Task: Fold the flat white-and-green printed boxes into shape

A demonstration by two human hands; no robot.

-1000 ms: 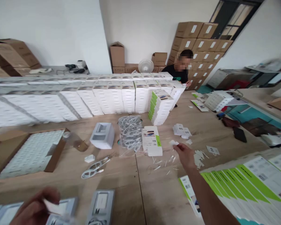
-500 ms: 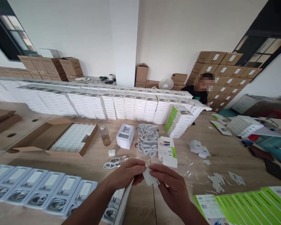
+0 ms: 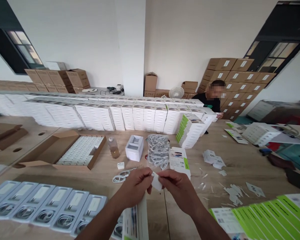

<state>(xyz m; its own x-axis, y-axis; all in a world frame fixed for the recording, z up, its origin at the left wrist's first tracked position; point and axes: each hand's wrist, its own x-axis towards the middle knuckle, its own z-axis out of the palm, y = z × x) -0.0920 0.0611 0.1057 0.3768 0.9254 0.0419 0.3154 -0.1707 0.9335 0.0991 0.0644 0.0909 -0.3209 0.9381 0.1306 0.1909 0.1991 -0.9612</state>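
My left hand [image 3: 137, 186] and my right hand [image 3: 176, 186] meet at the lower middle, both closed. Between them they pinch a small white card [image 3: 156, 182] by its edges. Directly below my left hand stands a white printed box [image 3: 135, 220]; whether lower fingers touch it is hidden. Beyond the hands lie a white coiled cable [image 3: 120, 176] and a white charger plug [image 3: 120, 165]. A bundle of white cables [image 3: 158, 150] sits farther back, beside a flat printed carton [image 3: 178, 160].
Grey trays [image 3: 57, 203] with chargers and cables line the front left. Green-and-white cartons [image 3: 262, 216] fan out front right, near paper scraps [image 3: 233, 193]. An open cardboard box [image 3: 60, 150], a bottle [image 3: 113, 148] and stacked white boxes [image 3: 137, 116] stand behind. A person [image 3: 212, 96] is across.
The card has turned between my fingers and both hands have risen slightly. The white box below my left hand now shows its printed face instead of its edge. The camera view has shifted slightly.
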